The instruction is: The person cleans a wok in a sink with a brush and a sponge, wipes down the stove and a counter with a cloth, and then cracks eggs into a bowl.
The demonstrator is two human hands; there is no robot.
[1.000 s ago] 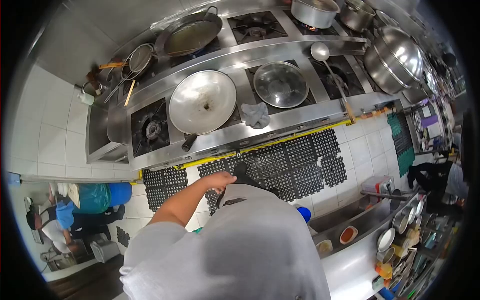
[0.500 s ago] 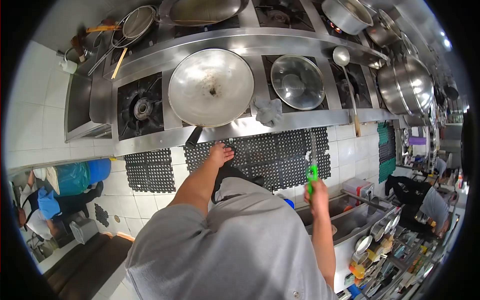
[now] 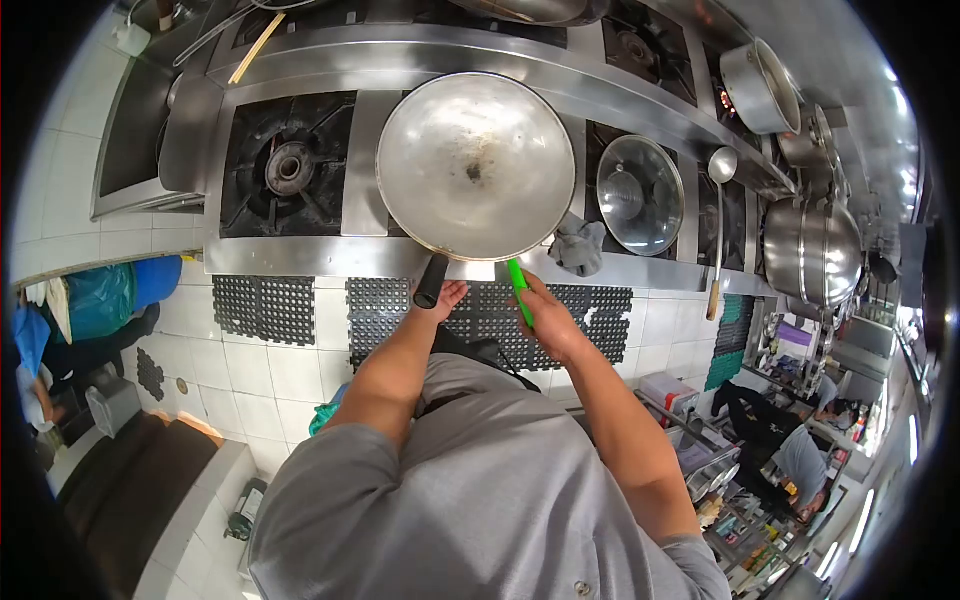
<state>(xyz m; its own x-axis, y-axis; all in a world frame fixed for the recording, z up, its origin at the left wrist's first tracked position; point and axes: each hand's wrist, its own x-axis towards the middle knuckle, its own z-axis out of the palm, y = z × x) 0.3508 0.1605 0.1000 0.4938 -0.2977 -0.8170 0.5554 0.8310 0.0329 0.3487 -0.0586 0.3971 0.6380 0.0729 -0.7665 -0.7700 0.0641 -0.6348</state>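
Observation:
A large metal wok [image 3: 477, 165] sits on the stove with its black handle [image 3: 431, 282] pointing toward me. Just below that handle is my left hand [image 3: 445, 299], fingers stretched toward the stove's front edge and partly hidden by the handle. No object shows in it. My right hand [image 3: 545, 315] is closed around a long gas lighter with a green handle [image 3: 521, 291]. Its tip reaches up to the front rim of the wok, where the end is hidden. A crumpled grey cloth [image 3: 578, 246] lies on the stove edge, right of the wok.
An uncovered burner [image 3: 289, 168] is to the left. Right of the cloth are a glass lid [image 3: 640, 195], a long-handled ladle [image 3: 721, 170] and a big steel pot [image 3: 812, 250]. Black perforated mats [image 3: 264, 309] cover parts of the tiled floor. Another person [image 3: 795, 455] is at far right.
My right hand has brought the lighter left and up to the wok's front rim. My left hand has moved under the wok handle. The view has shifted closer to the stove.

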